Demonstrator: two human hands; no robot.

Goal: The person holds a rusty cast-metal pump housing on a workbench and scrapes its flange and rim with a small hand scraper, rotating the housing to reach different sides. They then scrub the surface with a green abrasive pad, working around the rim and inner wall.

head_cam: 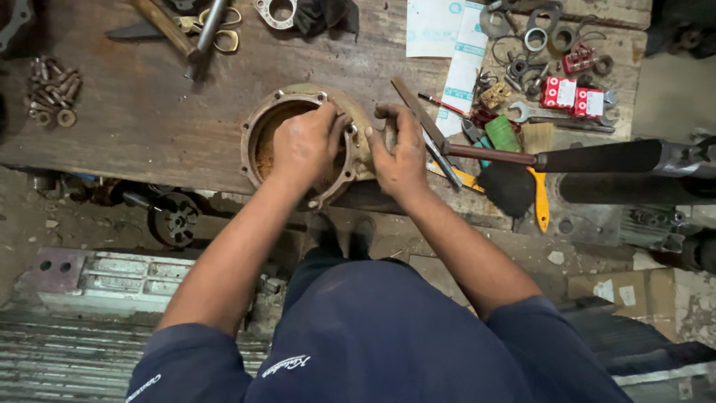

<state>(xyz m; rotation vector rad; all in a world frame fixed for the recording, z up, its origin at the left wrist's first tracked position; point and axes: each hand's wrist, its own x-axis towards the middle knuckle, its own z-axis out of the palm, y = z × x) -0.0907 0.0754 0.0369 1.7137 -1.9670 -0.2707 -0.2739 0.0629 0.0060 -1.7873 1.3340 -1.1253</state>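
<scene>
Both hands are down on a round, rusty metal housing that sits at the near edge of the wooden counter. The left hand reaches over its open mouth, fingers curled against the far side of the bolted rim; whether they pinch anything I cannot tell. The right hand presses at the housing's right flank, fingers drawn together around something small that I cannot make out.

The housing stands open, brown grime showing inside, so the work looks mid-way: opened up, not yet cleaned or closed. A pile of loose bolts lies well apart to the left, and a flat file just beside the right hand.
</scene>
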